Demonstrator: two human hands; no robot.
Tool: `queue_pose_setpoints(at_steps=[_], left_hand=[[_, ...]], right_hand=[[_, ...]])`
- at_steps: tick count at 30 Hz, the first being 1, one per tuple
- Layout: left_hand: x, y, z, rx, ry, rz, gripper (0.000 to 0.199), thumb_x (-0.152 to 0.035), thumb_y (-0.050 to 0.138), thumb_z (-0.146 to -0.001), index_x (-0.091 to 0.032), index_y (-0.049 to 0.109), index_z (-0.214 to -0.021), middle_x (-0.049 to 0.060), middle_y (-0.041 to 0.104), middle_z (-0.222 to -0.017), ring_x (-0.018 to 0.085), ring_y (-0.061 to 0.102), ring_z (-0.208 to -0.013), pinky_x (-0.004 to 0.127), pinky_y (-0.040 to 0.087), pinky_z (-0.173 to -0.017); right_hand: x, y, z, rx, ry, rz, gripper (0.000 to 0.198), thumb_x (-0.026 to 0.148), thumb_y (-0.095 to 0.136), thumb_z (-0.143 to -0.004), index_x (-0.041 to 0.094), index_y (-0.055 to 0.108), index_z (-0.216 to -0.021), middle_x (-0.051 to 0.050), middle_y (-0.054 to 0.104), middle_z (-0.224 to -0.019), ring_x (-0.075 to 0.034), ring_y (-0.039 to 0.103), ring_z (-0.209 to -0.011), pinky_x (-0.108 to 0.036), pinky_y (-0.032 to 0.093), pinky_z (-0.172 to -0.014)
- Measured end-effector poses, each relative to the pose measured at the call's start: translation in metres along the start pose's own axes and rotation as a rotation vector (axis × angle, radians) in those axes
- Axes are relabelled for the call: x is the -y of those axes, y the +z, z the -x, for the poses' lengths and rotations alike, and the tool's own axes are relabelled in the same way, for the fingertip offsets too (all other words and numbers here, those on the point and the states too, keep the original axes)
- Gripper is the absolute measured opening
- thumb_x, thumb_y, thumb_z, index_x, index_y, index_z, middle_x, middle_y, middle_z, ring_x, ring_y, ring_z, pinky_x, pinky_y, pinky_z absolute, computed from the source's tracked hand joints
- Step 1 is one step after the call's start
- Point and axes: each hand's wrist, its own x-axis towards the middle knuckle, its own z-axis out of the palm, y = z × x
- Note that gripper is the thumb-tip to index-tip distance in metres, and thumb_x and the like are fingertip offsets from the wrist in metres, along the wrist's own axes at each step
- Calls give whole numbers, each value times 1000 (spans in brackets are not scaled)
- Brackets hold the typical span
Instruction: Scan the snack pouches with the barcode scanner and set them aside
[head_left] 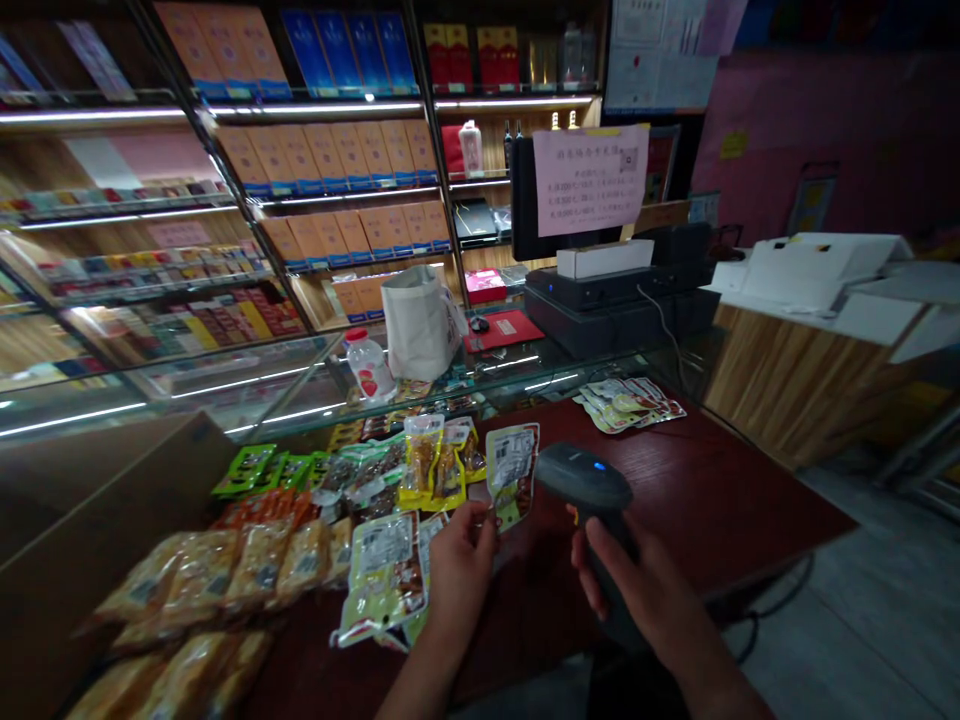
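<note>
My left hand (pixel 466 548) pinches the lower corner of a green-and-white snack packet (pixel 513 476), which stands upright above the dark red table (pixel 750 500). In my right hand (pixel 637 570) is a grey barcode scanner (pixel 586 478), its handle wrapped by my fingers and a blue light showing on top. The scanner's head points left toward the packet, close beside it. Below and left of my left wrist lie similar green packets (pixel 381 572). Another pile of such packets (pixel 628 403) rests on the table's far right part.
Yellow packets (pixel 439 463), dark snack packets (pixel 367 468), green packets (pixel 262 470) and bagged bread (pixel 232 565) crowd the left, beside a cardboard box (pixel 105 500). Behind are a glass counter (pixel 247 395), a plastic jar (pixel 369 368), a white bag (pixel 420 325) and a cash register (pixel 615 300).
</note>
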Motion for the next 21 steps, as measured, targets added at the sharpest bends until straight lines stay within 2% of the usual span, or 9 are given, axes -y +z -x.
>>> queue_pose_setpoints(at_steps=[2,5,14,18,21], left_hand=[[2,-4,-1,-18,26,-78,28,-46,60,-83,-20,67,-89,3,73,-71,20,72,-60,26,57,-55],[3,-8,-1,-34,43,-116,26,-44,58,-85,-20,67,-90,3,74,-72,19,72,-60,27,56,-56],[2,-14,1,-52,-75,-36,18,-40,67,-78,-23,67,-84,2,72,-70,22,73,-65,27,56,-58],[2,-14,4,-54,-134,41,20,-39,71,-75,-22,67,-85,3,73,-73,22,73,-67,27,56,-58],[-5,-17,9,-51,-176,104,23,-41,73,-74,-21,66,-85,3,73,-74,21,73,-67,27,57,-59]], right_hand=[[6,7,3,91,39,-11,53,70,60,-87,17,59,-85,1,60,-64,-7,48,-42,-19,37,-42],[8,14,3,130,64,0,55,71,59,-86,16,59,-89,4,57,-61,-7,48,-41,-17,37,-41],[5,20,1,32,58,9,56,74,61,-81,18,60,-79,1,59,-64,-8,46,-39,-19,36,-38],[7,21,2,36,46,55,57,75,59,-82,19,57,-71,0,59,-61,-8,46,-39,-21,36,-40],[6,20,5,46,56,59,57,74,61,-82,18,60,-74,1,58,-60,-8,46,-39,-21,37,-41]])
